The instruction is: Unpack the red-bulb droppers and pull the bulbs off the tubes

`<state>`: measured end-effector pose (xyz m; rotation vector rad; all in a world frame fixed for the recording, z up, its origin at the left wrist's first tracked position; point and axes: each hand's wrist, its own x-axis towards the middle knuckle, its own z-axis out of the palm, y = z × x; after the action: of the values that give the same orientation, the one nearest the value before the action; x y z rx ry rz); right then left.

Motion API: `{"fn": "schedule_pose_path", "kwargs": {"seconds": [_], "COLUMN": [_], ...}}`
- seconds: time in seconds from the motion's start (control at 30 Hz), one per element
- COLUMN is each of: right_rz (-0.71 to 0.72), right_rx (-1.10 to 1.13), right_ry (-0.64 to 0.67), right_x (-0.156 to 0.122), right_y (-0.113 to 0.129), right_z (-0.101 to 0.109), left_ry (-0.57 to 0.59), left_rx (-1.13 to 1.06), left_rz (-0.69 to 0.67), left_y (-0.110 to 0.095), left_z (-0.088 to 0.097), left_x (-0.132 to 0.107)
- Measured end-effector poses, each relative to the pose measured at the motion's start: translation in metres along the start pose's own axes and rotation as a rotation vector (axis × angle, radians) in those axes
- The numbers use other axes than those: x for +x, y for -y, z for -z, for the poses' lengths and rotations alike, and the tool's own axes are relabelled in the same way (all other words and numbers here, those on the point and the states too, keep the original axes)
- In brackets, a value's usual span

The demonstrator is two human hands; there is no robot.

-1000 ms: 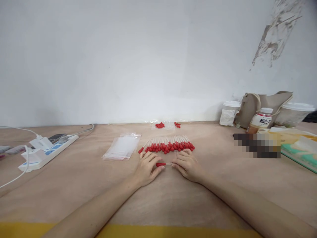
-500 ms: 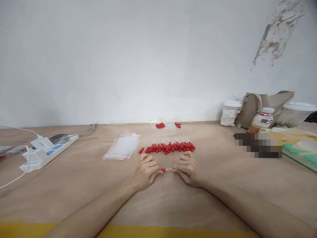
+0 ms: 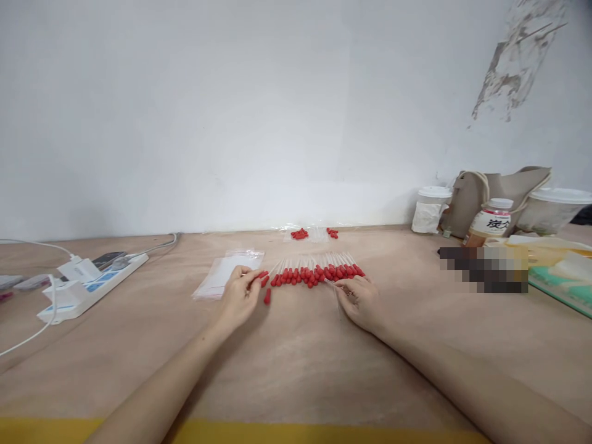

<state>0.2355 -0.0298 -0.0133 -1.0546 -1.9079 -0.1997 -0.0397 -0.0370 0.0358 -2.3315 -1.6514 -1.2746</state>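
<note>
My left hand (image 3: 240, 295) is closed in a pinch at the left end of the row of droppers, its fingertips on a red rubber bulb (image 3: 263, 274). Whether a tube is fitted to that bulb is hidden. Just below the fingers, another red bulb (image 3: 267, 296) lies on the table. My right hand (image 3: 358, 300) is closed around a thin clear tube (image 3: 328, 282), whose end sticks out to the left past the fingertips. Between the hands, several clear droppers (image 3: 319, 273) lie side by side, red bulbs toward me and tubes pointing to the wall.
Clear zip bags (image 3: 222, 277) lie behind my left hand. Loose red bulbs (image 3: 300, 234) in clear plastic sit by the wall. A power strip (image 3: 92, 287) is at left. A bottle (image 3: 489, 223), a lidded cup (image 3: 428, 209) and a bag (image 3: 467, 206) stand at right.
My hands have moved apart and away from me. The left went left to the row's end; the right rose slightly. A red bulb now lies on the table by my left hand.
</note>
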Motion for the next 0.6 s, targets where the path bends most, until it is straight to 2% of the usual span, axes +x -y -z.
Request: {"fn": "schedule_pose_path", "kwargs": {"seconds": [0.13, 0.23, 0.4, 0.6], "right_rz": [0.107, 0.147, 0.14, 0.142], "right_rx": [-0.116, -0.162, -0.072, -0.037], "right_ry": [0.029, 0.082, 0.21, 0.33], "right_x": [0.0, 0.001, 0.004, 0.007], "right_y": [-0.001, 0.0, 0.007, 0.009], "right_z": [-0.007, -0.007, 0.0, 0.005], "left_ry": [0.116, 0.151, 0.209, 0.299], "left_rx": [0.092, 0.108, 0.039, -0.09], "left_rz": [0.175, 0.243, 0.225, 0.227], "left_y": [0.014, 0.013, 0.009, 0.018], "left_z": [0.014, 0.015, 0.002, -0.012], "left_x": [0.007, 0.004, -0.002, -0.006]}}
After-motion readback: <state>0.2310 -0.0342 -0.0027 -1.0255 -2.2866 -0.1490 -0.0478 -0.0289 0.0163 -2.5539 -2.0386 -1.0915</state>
